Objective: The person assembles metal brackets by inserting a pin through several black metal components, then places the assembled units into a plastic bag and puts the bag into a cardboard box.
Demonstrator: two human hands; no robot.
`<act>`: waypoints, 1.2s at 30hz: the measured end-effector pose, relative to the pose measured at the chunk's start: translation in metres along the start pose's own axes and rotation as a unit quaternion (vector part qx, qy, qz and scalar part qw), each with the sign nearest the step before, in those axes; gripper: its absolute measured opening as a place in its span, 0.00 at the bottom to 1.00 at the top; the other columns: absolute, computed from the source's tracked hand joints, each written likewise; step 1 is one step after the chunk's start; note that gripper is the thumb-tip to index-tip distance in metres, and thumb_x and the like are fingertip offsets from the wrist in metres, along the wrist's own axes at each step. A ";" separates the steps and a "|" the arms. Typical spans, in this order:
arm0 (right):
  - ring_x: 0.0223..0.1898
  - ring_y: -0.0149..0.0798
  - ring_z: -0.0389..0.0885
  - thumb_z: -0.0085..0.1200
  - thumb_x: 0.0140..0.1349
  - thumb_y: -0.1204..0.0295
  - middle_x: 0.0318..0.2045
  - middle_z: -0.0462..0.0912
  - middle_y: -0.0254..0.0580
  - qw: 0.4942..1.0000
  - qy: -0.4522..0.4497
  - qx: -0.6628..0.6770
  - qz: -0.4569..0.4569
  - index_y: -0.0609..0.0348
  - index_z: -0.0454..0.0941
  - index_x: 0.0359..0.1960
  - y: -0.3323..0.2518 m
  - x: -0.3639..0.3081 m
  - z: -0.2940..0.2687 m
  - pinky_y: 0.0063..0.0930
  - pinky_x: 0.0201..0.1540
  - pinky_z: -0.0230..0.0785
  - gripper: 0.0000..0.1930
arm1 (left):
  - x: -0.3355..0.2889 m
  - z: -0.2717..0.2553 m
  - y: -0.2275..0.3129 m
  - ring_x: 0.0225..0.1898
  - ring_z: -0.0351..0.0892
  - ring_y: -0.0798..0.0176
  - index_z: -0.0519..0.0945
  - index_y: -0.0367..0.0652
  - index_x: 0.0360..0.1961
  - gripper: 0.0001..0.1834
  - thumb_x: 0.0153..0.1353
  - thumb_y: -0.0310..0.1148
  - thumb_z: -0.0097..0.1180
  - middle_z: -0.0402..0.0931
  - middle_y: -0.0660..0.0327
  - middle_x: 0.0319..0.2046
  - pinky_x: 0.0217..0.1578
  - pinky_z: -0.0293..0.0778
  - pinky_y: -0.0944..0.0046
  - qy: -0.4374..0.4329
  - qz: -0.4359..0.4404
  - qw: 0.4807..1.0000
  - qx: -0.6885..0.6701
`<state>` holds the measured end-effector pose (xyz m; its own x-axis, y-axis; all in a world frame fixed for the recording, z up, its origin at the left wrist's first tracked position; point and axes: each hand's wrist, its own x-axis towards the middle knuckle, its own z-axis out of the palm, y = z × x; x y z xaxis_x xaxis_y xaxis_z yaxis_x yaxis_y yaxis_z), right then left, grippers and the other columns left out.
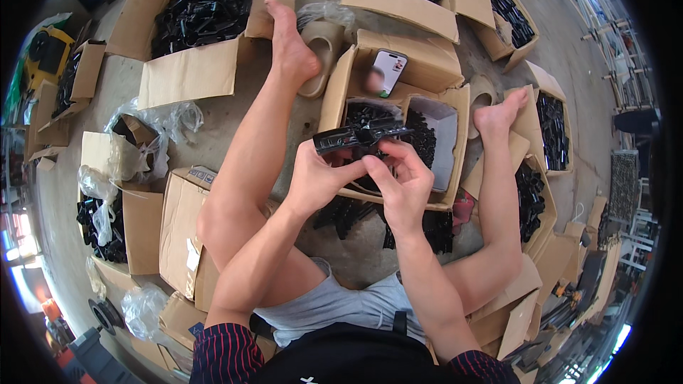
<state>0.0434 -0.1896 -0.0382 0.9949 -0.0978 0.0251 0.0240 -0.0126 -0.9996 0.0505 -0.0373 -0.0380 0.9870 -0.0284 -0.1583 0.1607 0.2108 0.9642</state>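
Note:
Over the open cardboard box (pixel 332 110) between my legs, both hands hold up a long black plastic part (pixel 341 139) with a crosspiece at its middle. My left hand (pixel 316 179) is closed around its left end, thumb reaching toward the centre. Fingers curled, my right hand (pixel 404 183) pinches at the middle and underside, where the fingertips partly hide what they grip. Below the part, small black pieces (pixel 421 139) fill two grey-lined compartments in the box. A phone (pixel 390 71) with a lit screen leans against the box's far side.
More cardboard boxes (pixel 188 75) full of black parts surround me. Loose black parts (pixel 341 217) lie on the floor just in front of my shorts. Tan slippers (pixel 324 46) sit near my feet. Plastic bags (pixel 167 121) lie at left; metal racks (pixel 605 35) stand at far right.

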 end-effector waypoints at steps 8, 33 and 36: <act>0.41 0.24 0.78 0.66 0.65 0.66 0.38 0.85 0.34 0.955 0.031 0.154 0.252 0.64 0.84 0.45 0.019 0.012 0.003 0.22 0.46 0.69 0.14 | -0.004 0.024 -0.009 0.35 0.85 0.55 0.84 0.35 0.47 0.21 0.54 0.34 0.71 0.85 0.51 0.40 0.38 0.80 0.61 0.107 0.115 0.911 0.382; 0.47 0.55 0.85 0.65 0.59 0.69 0.41 0.87 0.52 0.871 -0.105 -0.471 0.096 0.59 0.83 0.44 0.130 0.096 -0.110 0.46 0.50 0.76 0.13 | 0.006 0.009 -0.030 0.53 0.81 0.64 0.75 0.47 0.50 0.10 0.73 0.38 0.56 0.81 0.60 0.51 0.55 0.77 0.60 0.031 -0.140 0.935 -0.326; 0.50 0.56 0.83 0.65 0.58 0.70 0.43 0.86 0.53 0.870 -0.101 -0.473 0.102 0.60 0.82 0.43 0.137 0.096 -0.101 0.48 0.51 0.75 0.13 | 0.006 0.009 -0.033 0.53 0.81 0.64 0.75 0.49 0.49 0.10 0.73 0.38 0.57 0.81 0.61 0.51 0.56 0.76 0.59 0.043 -0.145 0.937 -0.315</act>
<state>0.1321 -0.3013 -0.1718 0.9681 -0.0194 -0.2498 -0.1524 -0.8369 -0.5256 0.0509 -0.0536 -0.0690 0.8937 -0.1007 -0.4372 0.3604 0.7415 0.5659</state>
